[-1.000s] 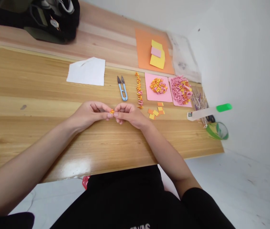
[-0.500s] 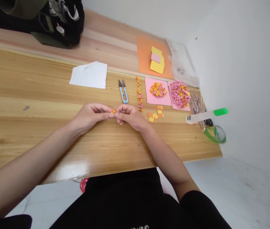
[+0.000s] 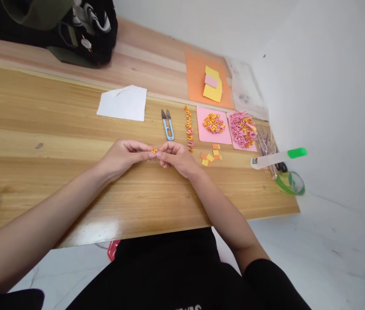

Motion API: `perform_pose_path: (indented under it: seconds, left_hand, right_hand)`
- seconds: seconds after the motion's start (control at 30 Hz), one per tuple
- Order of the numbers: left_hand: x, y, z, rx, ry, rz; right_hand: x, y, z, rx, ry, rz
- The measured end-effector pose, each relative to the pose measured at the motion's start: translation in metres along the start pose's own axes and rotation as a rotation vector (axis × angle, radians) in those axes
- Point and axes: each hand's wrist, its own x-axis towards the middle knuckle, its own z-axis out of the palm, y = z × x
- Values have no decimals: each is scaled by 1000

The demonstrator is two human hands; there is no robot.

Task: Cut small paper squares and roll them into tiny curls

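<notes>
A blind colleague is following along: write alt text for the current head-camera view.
The person's left hand and right hand hold a tiny orange-and-yellow piece between their fingertips over a wooden table. Farther back lie blue-handled snips, a row of small colored pieces, and two pink sheets bearing pink, orange and yellow piles.
</notes>
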Motion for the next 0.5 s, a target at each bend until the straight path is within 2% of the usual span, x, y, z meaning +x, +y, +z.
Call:
perform_pose_path:
  seconds: [0.23,0.5]
  left_hand:
    - [0,-1,2,-12,-12,16]
    - [0,-2,4,-79,26,-8]
  right_hand:
    - [0,0,2,8,-1,-22]
    - [2,-3,-2,147,10,-5]
